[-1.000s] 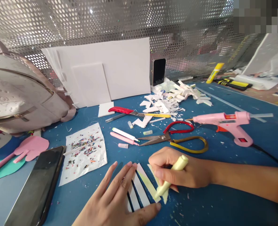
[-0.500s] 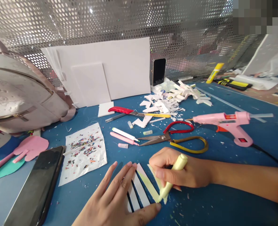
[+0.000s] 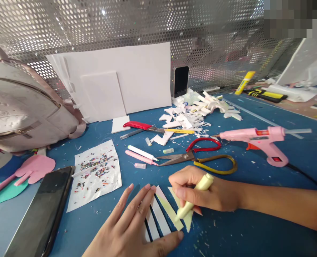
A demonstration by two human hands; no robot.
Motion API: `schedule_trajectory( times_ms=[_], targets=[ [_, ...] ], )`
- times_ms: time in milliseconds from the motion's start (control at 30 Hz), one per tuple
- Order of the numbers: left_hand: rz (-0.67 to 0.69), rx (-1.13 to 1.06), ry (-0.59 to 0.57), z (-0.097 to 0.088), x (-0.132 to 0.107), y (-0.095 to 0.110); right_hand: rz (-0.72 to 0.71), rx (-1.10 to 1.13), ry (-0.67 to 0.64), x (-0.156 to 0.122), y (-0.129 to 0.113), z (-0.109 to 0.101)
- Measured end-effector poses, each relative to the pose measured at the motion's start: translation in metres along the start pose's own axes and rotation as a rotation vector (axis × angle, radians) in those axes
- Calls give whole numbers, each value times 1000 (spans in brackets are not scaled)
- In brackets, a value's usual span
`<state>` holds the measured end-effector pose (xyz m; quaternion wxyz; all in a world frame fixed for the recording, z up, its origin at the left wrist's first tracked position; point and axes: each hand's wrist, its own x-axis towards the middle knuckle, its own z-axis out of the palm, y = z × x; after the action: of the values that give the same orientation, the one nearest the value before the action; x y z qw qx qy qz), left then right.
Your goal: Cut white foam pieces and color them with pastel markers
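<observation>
My right hand (image 3: 198, 189) grips a pale yellow highlighter (image 3: 204, 182), its tip down on a white strip (image 3: 169, 210) that is partly coloured yellow. Spread flat, my left hand (image 3: 137, 221) lies over several white strips (image 3: 159, 216), with the thumb across their near ends. Beside the partly coloured strip, under my right hand, is a pale yellow pointed piece (image 3: 188, 223). Beyond my hands lie scissors (image 3: 182, 157) with one red and one yellow handle. A white marker (image 3: 141, 152) and a pink marker (image 3: 140, 157) rest uncapped by the blades.
At the right lies a pink glue gun (image 3: 254, 137) with a cord. White scraps (image 3: 185, 119) are heaped behind a red-handled tool (image 3: 138, 125). At left are a phone (image 3: 40, 214), a bit-strewn paper (image 3: 96, 173) and a bag (image 3: 26, 107). White boards (image 3: 144, 78) lean against the mesh.
The highlighter in my right hand has moved up and slightly left along the strip, away from its near end. My left hand has stayed in place.
</observation>
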<state>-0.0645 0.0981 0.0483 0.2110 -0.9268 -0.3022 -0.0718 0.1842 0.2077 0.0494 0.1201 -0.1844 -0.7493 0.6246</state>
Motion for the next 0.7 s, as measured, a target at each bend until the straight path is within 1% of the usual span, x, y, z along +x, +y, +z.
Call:
schedule_trajectory(
  times_ms=[133,300,400,500,700],
  targets=[
    [31,14,-5,-3,2,-1,4,3,10,0,-2,-1],
    [15,90,-26,-3,5,0,-16,16,36,0,-3,0],
    [29,62,-10,-2,4,0,-15,24,47,0,-3,0],
    [0,21,-7,-1,3,-1,-21,19,46,1,-3,0],
    [36,85,-19,-2,6,-1,-8,39,46,1,-5,0]
  ],
)
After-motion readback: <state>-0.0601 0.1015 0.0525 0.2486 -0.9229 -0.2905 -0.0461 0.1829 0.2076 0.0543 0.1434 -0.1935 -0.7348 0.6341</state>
